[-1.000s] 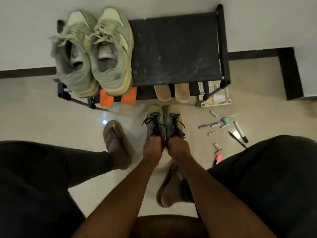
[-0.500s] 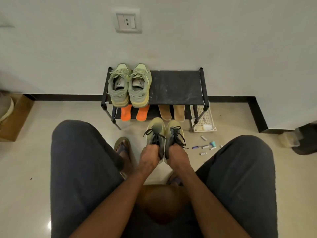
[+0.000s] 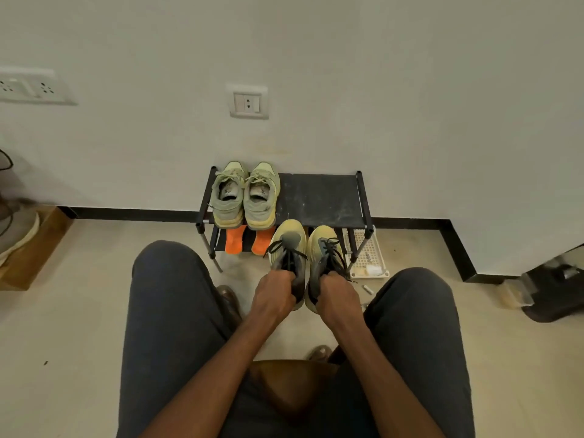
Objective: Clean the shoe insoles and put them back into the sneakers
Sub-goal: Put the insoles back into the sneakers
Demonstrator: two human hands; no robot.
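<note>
Left hand (image 3: 274,294) clamped on heel of left sneaker (image 3: 287,248); right hand (image 3: 337,295) clamped on heel of right sneaker (image 3: 323,251). Both sneakers held off floor, side by side, toes pointing away toward shoe rack (image 3: 322,197). Insoles not visible.

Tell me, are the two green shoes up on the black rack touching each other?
Touching. In the head view the left green shoe and the right green shoe sit pressed side by side on the black rack, with no gap showing between them.
</note>
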